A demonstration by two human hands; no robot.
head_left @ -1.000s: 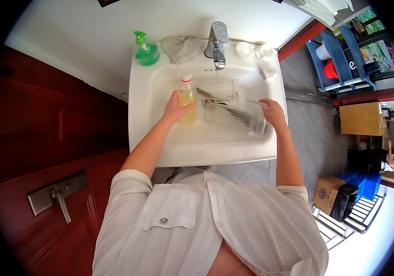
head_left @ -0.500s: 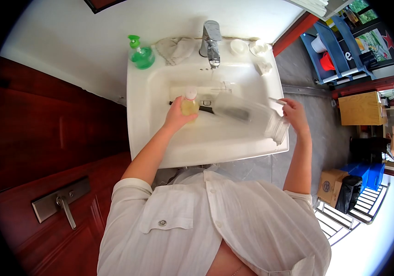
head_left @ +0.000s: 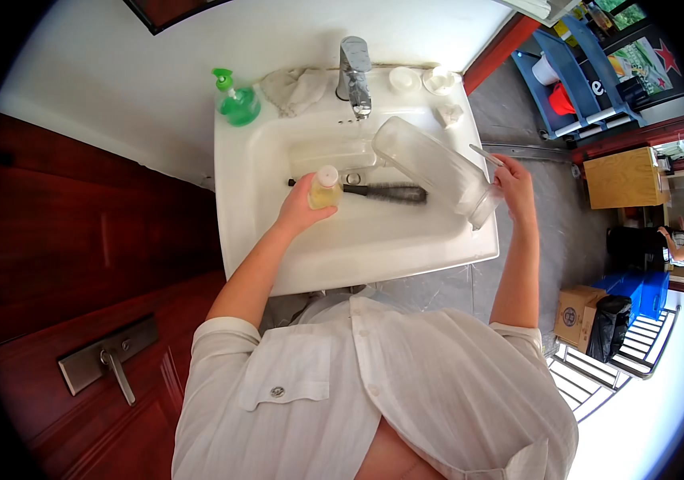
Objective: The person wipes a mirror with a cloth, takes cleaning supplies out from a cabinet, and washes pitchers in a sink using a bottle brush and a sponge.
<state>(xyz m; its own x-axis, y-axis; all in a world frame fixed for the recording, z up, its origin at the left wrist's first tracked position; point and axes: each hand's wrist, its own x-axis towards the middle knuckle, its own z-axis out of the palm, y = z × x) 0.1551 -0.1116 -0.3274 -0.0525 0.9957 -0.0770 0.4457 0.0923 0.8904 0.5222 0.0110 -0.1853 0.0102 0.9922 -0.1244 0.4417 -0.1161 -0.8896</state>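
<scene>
My left hand (head_left: 303, 208) is wrapped round a small clear bottle (head_left: 326, 189) of yellowish liquid with a whitish cap, over the left part of the white sink (head_left: 358, 256). In my right hand (head_left: 515, 188) is the handle of a large clear pitcher (head_left: 438, 170), tilted over the sink's right side with its base toward the faucet. A black bottle brush (head_left: 394, 192) lies in the basin between the two hands. Behind it, a second clear container (head_left: 330, 152) rests on its side.
Along the sink's back ledge stand a green soap pump bottle (head_left: 238, 104), a crumpled cloth (head_left: 294, 90), the faucet (head_left: 354, 76) and small white dishes (head_left: 439, 80). A dark red door (head_left: 102, 280) is at left. A person (head_left: 678, 244) is at far right.
My right hand has lifted the pitcher up and right, off the brush, and its base has swung toward the faucet. The bottle in my left hand now tilts with its cap toward the camera.
</scene>
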